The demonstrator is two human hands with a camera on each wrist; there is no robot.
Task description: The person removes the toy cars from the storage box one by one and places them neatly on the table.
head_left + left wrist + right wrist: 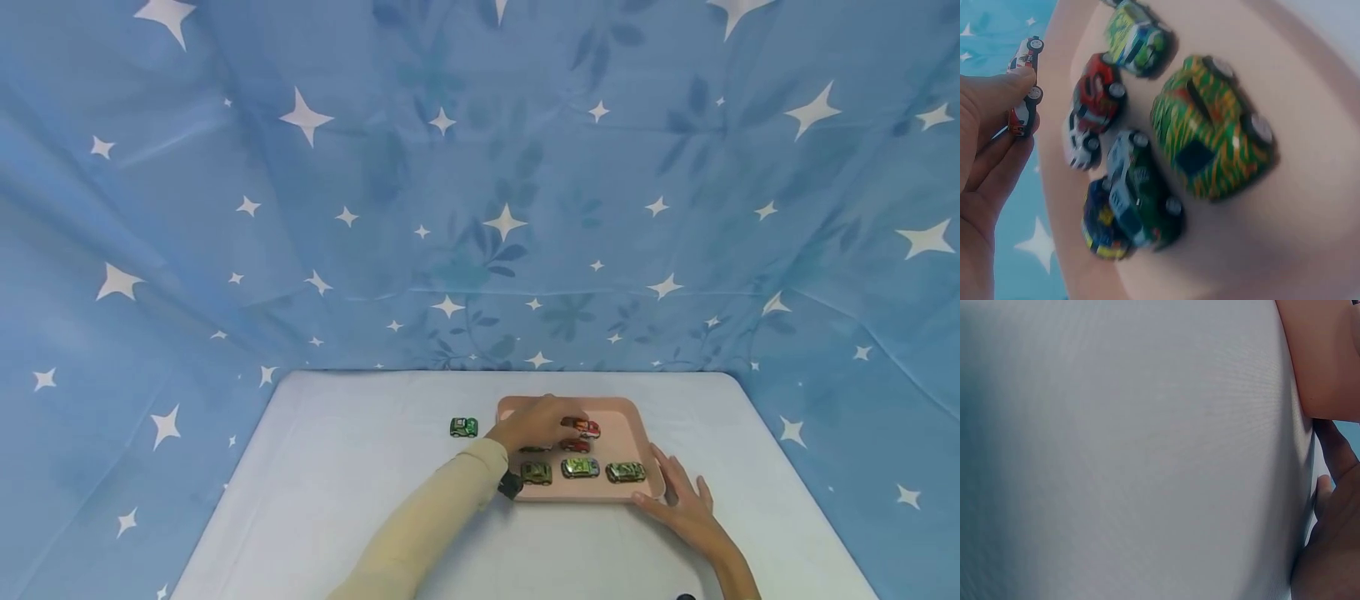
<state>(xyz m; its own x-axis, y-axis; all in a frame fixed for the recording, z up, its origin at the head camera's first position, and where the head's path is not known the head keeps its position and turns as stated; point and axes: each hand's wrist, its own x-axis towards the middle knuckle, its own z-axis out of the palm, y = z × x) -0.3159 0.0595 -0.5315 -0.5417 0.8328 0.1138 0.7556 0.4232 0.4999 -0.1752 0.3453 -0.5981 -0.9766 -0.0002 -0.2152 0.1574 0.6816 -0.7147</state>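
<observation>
1. The left hand (534, 427) reaches over the pink tray (628, 414), its grip closed on a small red and white toy car (1024, 87), pinched between thumb and fingers as the left wrist view shows.
2. In the head view that car (583, 427) shows just past the fingertips, above the tray's far middle part.
3. Just beside it, a little nearer the person, a small red car (575, 446) lies on the tray.
4. Along the tray's near edge stands a row of three green cars: one at the left (536, 472), one in the middle (580, 467), one at the right (626, 472).
5. The left wrist view shows a large green and orange striped car (1213, 128) close to the camera, with a dark blue and green car (1138, 194) and a red car (1097, 94) beside it, all on the tray floor.
6. The right hand (678, 500) lies flat on the table (337, 467), its grip wide and holding nothing, fingers straight and touching the tray's near right corner.
7. A separate green car (463, 427) sits on the table just to the left of the tray, apart from it.
8. A blue cloth with white stars (480, 192) hangs behind and at both sides of the table.
</observation>
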